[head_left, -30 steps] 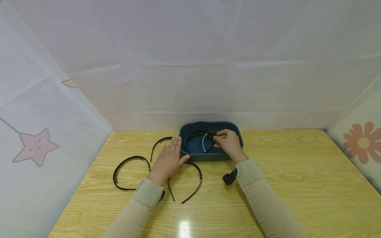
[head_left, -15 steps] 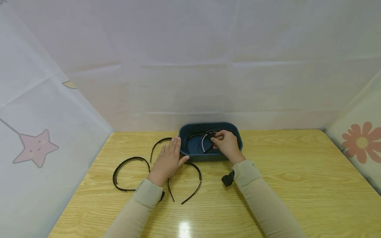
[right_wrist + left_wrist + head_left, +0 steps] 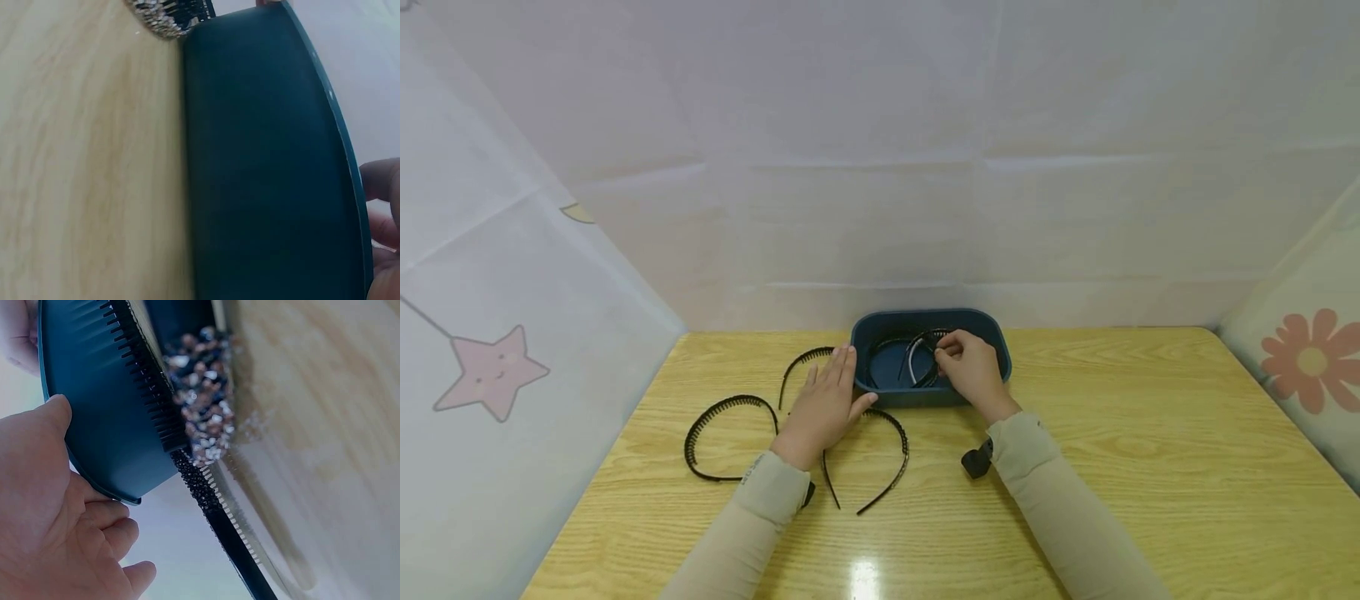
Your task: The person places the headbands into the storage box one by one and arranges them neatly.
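A dark blue bin [image 3: 917, 398] is set at the far edge of the desk [image 3: 1135, 450], and its left end is touched by the left hand [image 3: 823, 408]. The fingers of that hand are held straight and close together along the outside of the bin, with the thumb spread toward the front corner; in the left wrist view the thumb tip is seen at the rim.

Inside the bin, toward its right half, a black held band [image 3: 919, 337] is pinched between the thumb and fingertips of the right hand [image 3: 976, 371]. A pale streak is shown along its inner side. Further black bands are seen around it in the bin, overlapped so that they cannot be counted.

Three toothed black bands are laid on the desk: the left band [image 3: 693, 442] well out from the bin, the far band [image 3: 792, 365] partly covered by the left hand, and the near band [image 3: 905, 446] in front of the bin, its top partly hidden by the same hand. Glittering stones [image 3: 203, 400] are shown close up, blurred, in the left wrist view. Both arms are covered by beige sleeves [image 3: 1075, 517].
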The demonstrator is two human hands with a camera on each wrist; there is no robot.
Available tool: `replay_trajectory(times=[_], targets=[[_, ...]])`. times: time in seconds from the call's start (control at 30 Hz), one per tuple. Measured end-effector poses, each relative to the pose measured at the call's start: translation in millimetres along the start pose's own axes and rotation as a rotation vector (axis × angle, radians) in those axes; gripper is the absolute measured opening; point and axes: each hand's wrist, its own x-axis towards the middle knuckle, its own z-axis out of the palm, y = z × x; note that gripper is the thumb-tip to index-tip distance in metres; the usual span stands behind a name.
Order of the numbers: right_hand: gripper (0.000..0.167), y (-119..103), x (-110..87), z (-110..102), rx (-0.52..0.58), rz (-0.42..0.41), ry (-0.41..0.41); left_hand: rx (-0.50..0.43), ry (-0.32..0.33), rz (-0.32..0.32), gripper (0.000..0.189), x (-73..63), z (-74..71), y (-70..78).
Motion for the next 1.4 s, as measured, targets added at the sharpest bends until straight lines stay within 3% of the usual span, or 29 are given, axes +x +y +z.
replay_trajectory(times=[0.3,0.6,0.77,1.03,1.2,1.4], targets=[[0.015,2.8,-17.3,-7.4,0.074,-0.139,0.032,0.003,-0.009,-0.005,0.083,1.0,4.7,-0.2],[0.013,-9.0,-49.0,-11.7,-0.004,-0.317,0.08,-0.008,-0.004,-0.012,0.083,-0.2,1.5,2.5],[0.008,-20.7,-62.9,-11.5,-0.066,-0.262,-0.01,-0.002,-0.002,-0.012,0.083,-0.3,1.4,2.2],[0.007,-23.7,-70.0,-4.6,-0.164,-0.122,-0.295,-0.003,0.005,-0.013,0.083,-1.3,0.4,1.3],[0.009,-17.9,-71.7,5.2,-0.159,-0.069,-0.357,-0.008,0.006,-0.006,0.083,-2.2,-1.7,1.8],[0.009,-12.0,-74.2,18.3,-0.162,-0.062,-0.398,-0.001,0.008,-0.004,0.083,-3.3,-2.1,1.5]])
